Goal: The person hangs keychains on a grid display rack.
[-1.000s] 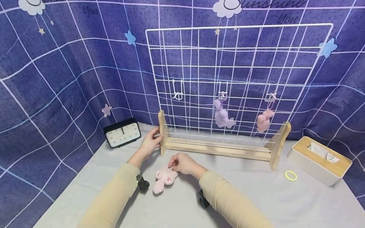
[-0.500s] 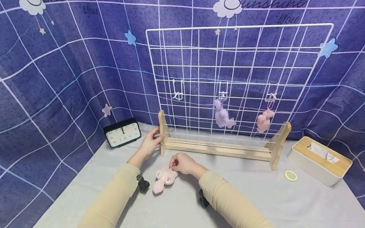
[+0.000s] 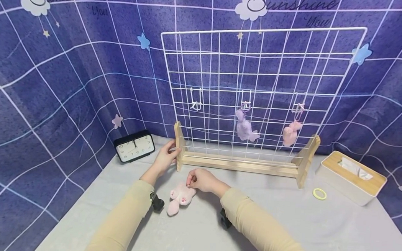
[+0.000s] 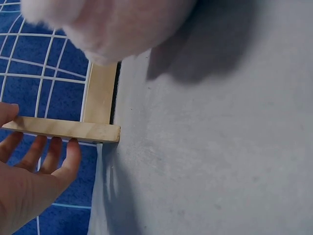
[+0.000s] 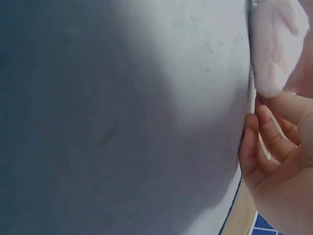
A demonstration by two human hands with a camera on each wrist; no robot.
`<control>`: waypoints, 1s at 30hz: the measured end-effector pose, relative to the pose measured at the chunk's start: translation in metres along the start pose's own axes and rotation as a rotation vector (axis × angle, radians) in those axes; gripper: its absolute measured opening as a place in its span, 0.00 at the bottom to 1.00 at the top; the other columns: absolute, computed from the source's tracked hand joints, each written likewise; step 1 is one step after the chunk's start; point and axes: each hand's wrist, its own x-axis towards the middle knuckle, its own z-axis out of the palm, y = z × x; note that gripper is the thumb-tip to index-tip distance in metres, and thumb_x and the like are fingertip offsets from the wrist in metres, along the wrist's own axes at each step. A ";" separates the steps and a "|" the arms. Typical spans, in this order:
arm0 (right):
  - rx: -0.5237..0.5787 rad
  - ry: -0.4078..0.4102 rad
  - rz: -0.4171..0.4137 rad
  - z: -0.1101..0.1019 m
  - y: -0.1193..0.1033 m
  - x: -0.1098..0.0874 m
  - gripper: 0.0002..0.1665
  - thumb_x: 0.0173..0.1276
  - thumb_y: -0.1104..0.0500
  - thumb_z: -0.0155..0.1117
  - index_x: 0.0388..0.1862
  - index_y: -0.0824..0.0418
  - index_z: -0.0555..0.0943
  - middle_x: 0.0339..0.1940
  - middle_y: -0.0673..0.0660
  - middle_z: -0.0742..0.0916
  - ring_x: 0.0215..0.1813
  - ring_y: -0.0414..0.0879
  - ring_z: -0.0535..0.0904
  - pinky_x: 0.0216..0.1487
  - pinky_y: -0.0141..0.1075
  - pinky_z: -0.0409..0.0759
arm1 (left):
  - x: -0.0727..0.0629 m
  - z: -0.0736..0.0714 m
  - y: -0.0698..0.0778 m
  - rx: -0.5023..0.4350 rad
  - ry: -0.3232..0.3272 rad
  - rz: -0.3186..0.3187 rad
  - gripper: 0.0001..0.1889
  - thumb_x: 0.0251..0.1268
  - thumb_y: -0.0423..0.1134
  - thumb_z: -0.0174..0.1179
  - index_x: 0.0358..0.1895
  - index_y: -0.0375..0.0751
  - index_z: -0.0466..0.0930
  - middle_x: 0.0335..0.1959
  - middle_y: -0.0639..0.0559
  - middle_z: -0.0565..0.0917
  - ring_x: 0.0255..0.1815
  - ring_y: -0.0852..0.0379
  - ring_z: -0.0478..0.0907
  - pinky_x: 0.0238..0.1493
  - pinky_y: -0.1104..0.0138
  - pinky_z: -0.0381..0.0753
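Note:
My right hand (image 3: 202, 180) pinches a pale pink plush pendant (image 3: 182, 195) at its upper end between thumb and fingertips. The plush hangs tilted in front of the rack, with its rounded end toward the lower left. In the right wrist view, the plush (image 5: 276, 46) shows just above the thumb. My left hand (image 3: 165, 158) grips the left wooden foot (image 3: 178, 145) of a white wire grid rack (image 3: 222, 65). From the left wrist, thumb and fingers lie on opposite sides of that wooden upright (image 4: 68, 128). Whatever ring or chain the plush has is hidden by the fingers.
On the grid, a left hook (image 3: 196, 104) is bare. A purple plush (image 3: 245, 126) hangs from the middle hook and a pink plush (image 3: 292, 134) from the right one. A clock (image 3: 135, 147), a yellow ring (image 3: 319, 193) and a tissue box (image 3: 349, 180) stand around the rack.
The plush in my right hand has shifted slightly down and to the left. My left hand keeps its hold on the wooden foot.

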 end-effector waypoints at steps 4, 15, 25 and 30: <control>0.020 0.004 -0.035 -0.004 -0.002 -0.002 0.07 0.63 0.64 0.76 0.28 0.56 0.85 0.21 0.42 0.82 0.27 0.34 0.74 0.36 0.29 0.75 | 0.000 0.000 0.000 -0.005 0.000 0.007 0.30 0.79 0.33 0.55 0.78 0.32 0.58 0.73 0.29 0.66 0.69 0.31 0.69 0.63 0.44 0.77; 0.144 0.019 -0.138 -0.013 -0.006 -0.006 0.04 0.62 0.67 0.75 0.31 0.61 0.87 0.27 0.46 0.88 0.31 0.34 0.80 0.39 0.28 0.82 | 0.000 -0.001 -0.001 0.010 0.004 0.009 0.29 0.78 0.32 0.55 0.78 0.33 0.59 0.71 0.31 0.69 0.67 0.35 0.71 0.61 0.48 0.81; 0.213 0.057 -0.127 -0.015 -0.006 -0.007 0.03 0.63 0.64 0.75 0.34 0.61 0.88 0.29 0.46 0.88 0.31 0.37 0.80 0.37 0.28 0.81 | -0.001 -0.001 0.001 -0.013 -0.011 0.010 0.30 0.79 0.32 0.53 0.78 0.32 0.57 0.72 0.29 0.67 0.69 0.31 0.69 0.63 0.44 0.77; 0.259 0.084 -0.121 -0.017 -0.011 -0.009 0.05 0.63 0.62 0.76 0.37 0.60 0.89 0.31 0.46 0.89 0.31 0.38 0.81 0.35 0.29 0.80 | -0.002 0.000 0.000 0.004 -0.006 0.013 0.29 0.78 0.32 0.54 0.77 0.32 0.59 0.71 0.30 0.69 0.68 0.32 0.71 0.62 0.44 0.79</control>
